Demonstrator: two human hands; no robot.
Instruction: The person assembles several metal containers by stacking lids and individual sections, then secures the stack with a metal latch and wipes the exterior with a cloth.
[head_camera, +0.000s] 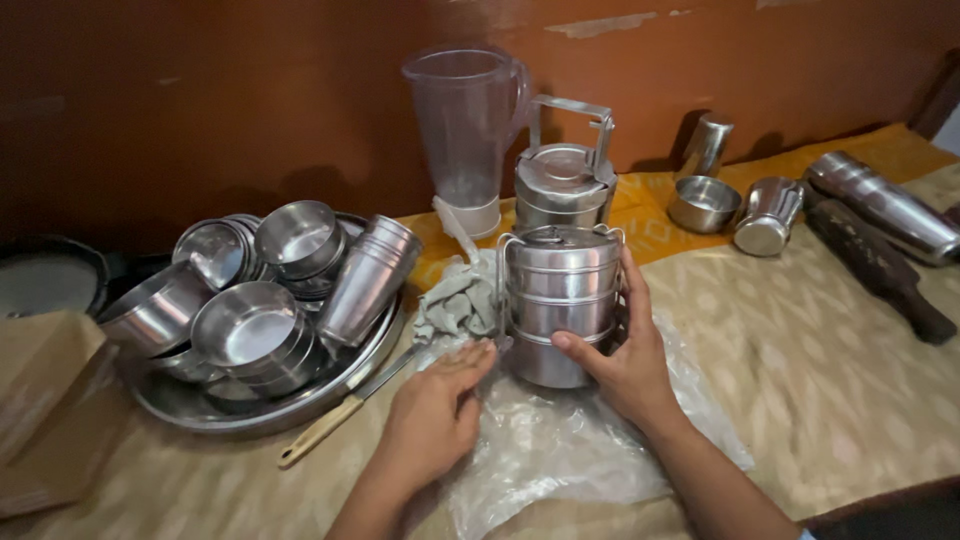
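Head view: stacked steel tiffin carrier (560, 305) stands on clear plastic sheet (560, 440), in front of second tiffin (563, 185); right hand (625, 350) wraps its lower tiers, fingers curled round; left hand (435, 410) lies flat on plastic just left of carrier, fingers together; grey cloth (455, 300) bunched left of carrier; steady grip low on tiers seems wise, stack being tall.

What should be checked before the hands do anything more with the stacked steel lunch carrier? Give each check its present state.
1. Right hand wraps the tiered carrier: ok.
2. Left hand touches the carrier: cannot tell; it rests on the plastic sheet.
3. Carrier upright: ok.
4. Clasp closed: cannot tell.
5. Grey cloth clear of the carrier: not ok, it lies against it.
6. Second carrier close behind: ok, upright.
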